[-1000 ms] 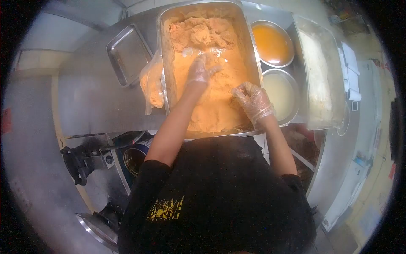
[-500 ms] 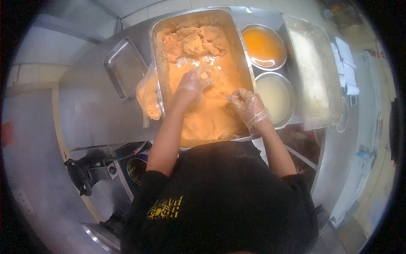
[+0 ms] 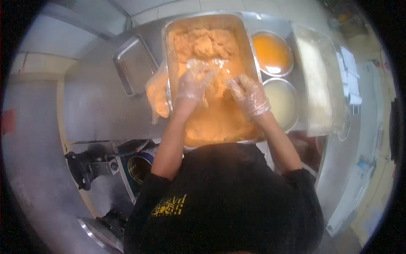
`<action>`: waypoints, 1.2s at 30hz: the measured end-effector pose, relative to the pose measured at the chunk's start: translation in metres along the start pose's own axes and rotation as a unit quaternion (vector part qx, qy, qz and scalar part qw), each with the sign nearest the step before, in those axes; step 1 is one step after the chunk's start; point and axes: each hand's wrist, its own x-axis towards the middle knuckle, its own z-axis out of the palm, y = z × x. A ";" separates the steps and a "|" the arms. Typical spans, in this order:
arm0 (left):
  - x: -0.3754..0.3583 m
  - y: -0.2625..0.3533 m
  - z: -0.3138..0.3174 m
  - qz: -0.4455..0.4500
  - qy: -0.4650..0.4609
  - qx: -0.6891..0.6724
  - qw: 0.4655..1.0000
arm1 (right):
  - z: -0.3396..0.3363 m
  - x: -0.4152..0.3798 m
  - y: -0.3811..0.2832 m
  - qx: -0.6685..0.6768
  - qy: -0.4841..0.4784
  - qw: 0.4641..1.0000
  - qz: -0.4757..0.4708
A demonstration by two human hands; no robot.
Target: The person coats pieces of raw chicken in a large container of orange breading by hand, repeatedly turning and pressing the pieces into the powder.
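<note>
My left hand [image 3: 193, 82], in a clear plastic glove, hovers over orange breading powder [image 3: 220, 125] in a deep steel tray [image 3: 256, 63]. Its fingers look parted, though slightly blurred, and I see nothing held between them. My right hand [image 3: 250, 95], gloved likewise, is at the tray's right side with fingertips pinched together above the powder. What they grip, if anything, is too small to name. Coated lumpy pieces [image 3: 205, 44] that look like breaded meat are heaped at the tray's far end, just beyond my left fingertips.
Right of the tray stand a bowl of orange liquid [image 3: 270, 51] and a bowl of pale liquid [image 3: 277, 103]. Farther right is a long bin of white flour [image 3: 315, 80]. Left are a plastic bag of orange powder [image 3: 157, 95] and a shallow steel tray [image 3: 133, 65].
My left hand has spread its fingers and shifted slightly toward the heaped pieces. My right hand has moved a little away from my body, its fingertips still together. The whole view has shifted slightly.
</note>
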 end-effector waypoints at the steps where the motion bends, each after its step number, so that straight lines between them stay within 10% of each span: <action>1: -0.002 -0.004 -0.001 0.027 -0.003 -0.009 1.000 | 0.001 0.002 -0.005 0.008 -0.005 1.000 0.025; 8: 0.003 0.037 -0.025 -0.008 -0.087 -0.034 0.996 | 0.000 0.029 -0.023 0.171 -0.023 0.975 0.143; 19: 0.132 0.055 -0.043 0.052 0.134 0.240 0.960 | -0.025 0.214 0.023 -0.164 -0.075 0.981 -0.065; 22: 0.104 0.024 -0.020 0.022 0.084 0.217 0.972 | -0.017 0.189 0.064 -0.283 -0.055 0.951 -0.115; 24: 0.063 0.012 -0.012 -0.063 -0.124 0.250 0.958 | -0.001 0.150 0.091 -0.450 -0.138 0.866 -0.167; 29: -0.004 -0.085 0.021 0.047 -0.260 0.278 0.924 | 0.007 0.063 0.008 -0.257 -0.362 0.888 0.117; 36: 0.044 -0.077 0.047 0.041 -0.137 0.228 0.963 | 0.075 0.022 0.032 -0.242 -0.106 0.959 0.098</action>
